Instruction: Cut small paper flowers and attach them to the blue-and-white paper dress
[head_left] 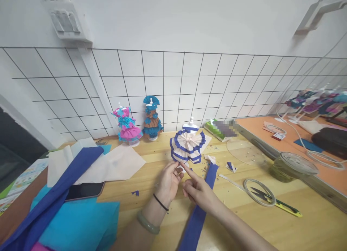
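A small paper dress [188, 146] in cream with blue bands hangs on a white mini dress form [192, 124] in front of me. My left hand [170, 180] is turned palm up below the skirt, its fingers curled and the tips pinching at the front hem. From the right, my right hand [199, 189] reaches its stretched index finger to the same hem, while its other fingers are bent with nothing visible in them. Under my right wrist runs a long blue crepe paper strip [193, 225]. The form's base is partly hidden behind my fingers.
Two dressed forms, one pink [129, 130] and one teal-brown [152, 119], stand by the wall. Paper sheets [81, 222] cover a phone [85, 191] at left. Scissors [287, 207], a tape roll [246, 186] and a ribbon spool [292, 166] lie at right, with paper scraps around.
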Demonstrator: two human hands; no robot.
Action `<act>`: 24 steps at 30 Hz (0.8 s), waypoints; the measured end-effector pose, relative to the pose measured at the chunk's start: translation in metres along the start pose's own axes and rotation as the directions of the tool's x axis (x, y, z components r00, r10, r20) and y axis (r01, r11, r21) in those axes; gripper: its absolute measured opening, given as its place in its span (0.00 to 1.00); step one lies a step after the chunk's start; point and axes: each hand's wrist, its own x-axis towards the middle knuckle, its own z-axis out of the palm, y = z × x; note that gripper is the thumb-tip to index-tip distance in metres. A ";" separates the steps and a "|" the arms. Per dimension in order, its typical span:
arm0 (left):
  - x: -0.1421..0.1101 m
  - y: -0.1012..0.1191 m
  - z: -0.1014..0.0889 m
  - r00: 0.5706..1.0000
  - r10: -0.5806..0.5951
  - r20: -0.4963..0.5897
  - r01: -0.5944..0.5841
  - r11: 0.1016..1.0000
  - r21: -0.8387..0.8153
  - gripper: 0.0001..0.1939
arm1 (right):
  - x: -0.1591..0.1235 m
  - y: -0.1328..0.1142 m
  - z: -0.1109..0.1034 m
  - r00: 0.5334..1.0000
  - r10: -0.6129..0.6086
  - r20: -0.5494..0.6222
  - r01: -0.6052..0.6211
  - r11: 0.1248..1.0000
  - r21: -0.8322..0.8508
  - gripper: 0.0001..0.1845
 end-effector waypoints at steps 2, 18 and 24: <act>0.001 0.001 -0.001 1.000 -0.009 0.005 0.009 1.000 -0.010 0.03 | 0.001 0.001 0.001 1.000 -0.019 -0.001 0.018 0.999 -0.046 0.38; -0.007 0.008 0.007 0.963 0.242 -0.118 -0.228 0.966 0.121 0.09 | -0.011 -0.013 -0.006 0.989 -0.149 -0.021 0.139 0.956 -0.260 0.34; -0.017 0.009 0.018 0.974 0.219 -0.061 -0.196 0.945 0.262 0.17 | -0.014 -0.019 -0.007 0.990 -0.138 -0.010 0.130 0.951 -0.282 0.33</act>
